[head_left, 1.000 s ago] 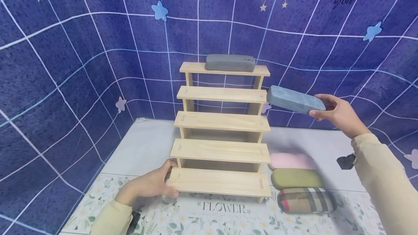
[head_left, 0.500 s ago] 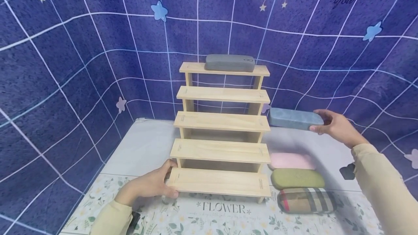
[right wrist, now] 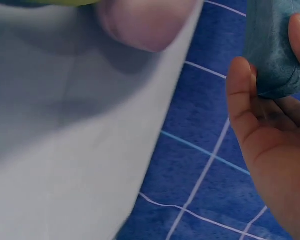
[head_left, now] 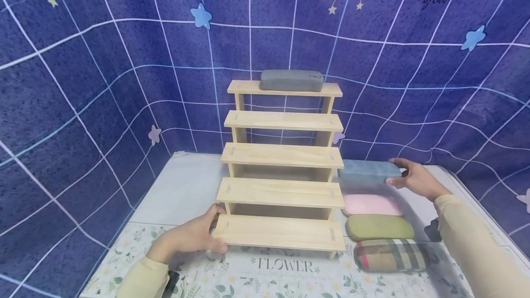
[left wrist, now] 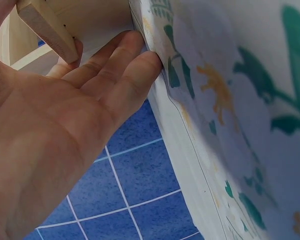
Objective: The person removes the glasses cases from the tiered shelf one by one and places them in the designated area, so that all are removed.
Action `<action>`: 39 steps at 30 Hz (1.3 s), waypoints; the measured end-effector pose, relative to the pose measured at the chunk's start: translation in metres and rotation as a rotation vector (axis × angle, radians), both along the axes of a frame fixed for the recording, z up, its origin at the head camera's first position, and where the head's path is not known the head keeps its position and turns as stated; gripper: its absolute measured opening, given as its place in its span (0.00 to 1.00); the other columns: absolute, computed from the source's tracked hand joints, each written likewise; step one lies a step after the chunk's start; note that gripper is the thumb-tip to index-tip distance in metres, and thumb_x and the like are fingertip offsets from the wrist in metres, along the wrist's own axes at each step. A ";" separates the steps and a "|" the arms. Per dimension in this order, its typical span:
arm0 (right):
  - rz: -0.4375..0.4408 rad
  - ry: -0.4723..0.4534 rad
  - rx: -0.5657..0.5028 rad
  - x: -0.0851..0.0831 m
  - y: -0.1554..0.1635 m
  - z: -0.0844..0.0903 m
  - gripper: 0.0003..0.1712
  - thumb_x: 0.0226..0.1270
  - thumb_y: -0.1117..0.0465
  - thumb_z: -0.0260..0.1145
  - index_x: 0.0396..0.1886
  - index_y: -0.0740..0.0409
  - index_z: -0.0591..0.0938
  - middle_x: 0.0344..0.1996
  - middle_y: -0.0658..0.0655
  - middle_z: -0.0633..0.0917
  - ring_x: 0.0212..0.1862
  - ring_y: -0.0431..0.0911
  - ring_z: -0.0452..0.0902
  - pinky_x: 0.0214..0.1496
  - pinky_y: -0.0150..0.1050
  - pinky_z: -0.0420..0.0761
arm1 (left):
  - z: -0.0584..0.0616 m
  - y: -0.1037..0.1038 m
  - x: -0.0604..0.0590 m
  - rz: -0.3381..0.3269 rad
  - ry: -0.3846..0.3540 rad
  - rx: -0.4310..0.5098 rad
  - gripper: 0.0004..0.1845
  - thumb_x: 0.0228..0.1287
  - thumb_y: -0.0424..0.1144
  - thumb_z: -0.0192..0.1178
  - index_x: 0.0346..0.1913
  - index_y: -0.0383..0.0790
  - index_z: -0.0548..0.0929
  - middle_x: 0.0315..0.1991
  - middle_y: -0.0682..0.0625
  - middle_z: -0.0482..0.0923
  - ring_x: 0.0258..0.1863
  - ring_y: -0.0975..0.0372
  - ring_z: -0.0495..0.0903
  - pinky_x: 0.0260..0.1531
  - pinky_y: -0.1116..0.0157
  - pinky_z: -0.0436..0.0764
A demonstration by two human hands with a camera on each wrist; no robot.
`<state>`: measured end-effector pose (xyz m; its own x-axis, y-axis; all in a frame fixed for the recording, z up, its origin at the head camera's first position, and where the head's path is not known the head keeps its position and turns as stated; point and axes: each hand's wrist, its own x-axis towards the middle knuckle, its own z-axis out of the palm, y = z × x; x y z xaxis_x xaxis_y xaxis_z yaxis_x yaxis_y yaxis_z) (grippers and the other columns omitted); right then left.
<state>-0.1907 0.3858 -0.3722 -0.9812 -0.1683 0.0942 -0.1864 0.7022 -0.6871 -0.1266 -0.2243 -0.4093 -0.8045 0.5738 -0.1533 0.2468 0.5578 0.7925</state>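
My left hand [head_left: 188, 238] rests against left end of bottom step of wooden rack [head_left: 281, 157], fingers loosely spread, steadying it on table [head_left: 182, 187]. My right hand [head_left: 414, 179] pinches right end of blue case [head_left: 366, 170], low beside rack, just behind pink case [head_left: 370, 204], olive case [head_left: 378, 227], plaid case [head_left: 389, 255]; row keeps them sorted. Grey case [head_left: 291, 80] lies on top step
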 end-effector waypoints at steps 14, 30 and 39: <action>0.037 -0.037 0.084 -0.006 0.004 -0.035 0.41 0.62 0.61 0.74 0.66 0.81 0.66 0.59 0.82 0.73 0.39 0.51 0.82 0.40 0.38 0.80 | -0.006 0.000 -0.002 0.018 0.006 -0.032 0.47 0.48 0.50 0.78 0.65 0.41 0.61 0.60 0.40 0.73 0.59 0.48 0.73 0.65 0.37 0.64; 0.082 -0.302 -0.029 -0.014 0.012 -0.028 0.47 0.43 0.71 0.57 0.69 0.81 0.61 0.66 0.83 0.64 0.46 0.53 0.74 0.35 0.41 0.81 | -0.003 -0.001 -0.001 0.012 0.015 -0.024 0.46 0.48 0.50 0.78 0.65 0.41 0.62 0.60 0.39 0.73 0.60 0.46 0.73 0.65 0.37 0.64; 0.083 -0.076 0.089 -0.030 -0.001 0.007 0.38 0.57 0.72 0.58 0.68 0.82 0.62 0.64 0.83 0.68 0.57 0.69 0.74 0.44 0.48 0.84 | -0.004 -0.001 -0.001 0.012 0.014 -0.029 0.46 0.49 0.49 0.78 0.65 0.41 0.61 0.59 0.41 0.74 0.59 0.46 0.73 0.64 0.37 0.65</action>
<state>-0.2203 0.3853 -0.3655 -0.9672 -0.2539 0.0009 -0.1962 0.7452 -0.6373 -0.1277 -0.2251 -0.4135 -0.8136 0.5595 -0.1581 0.2510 0.5833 0.7725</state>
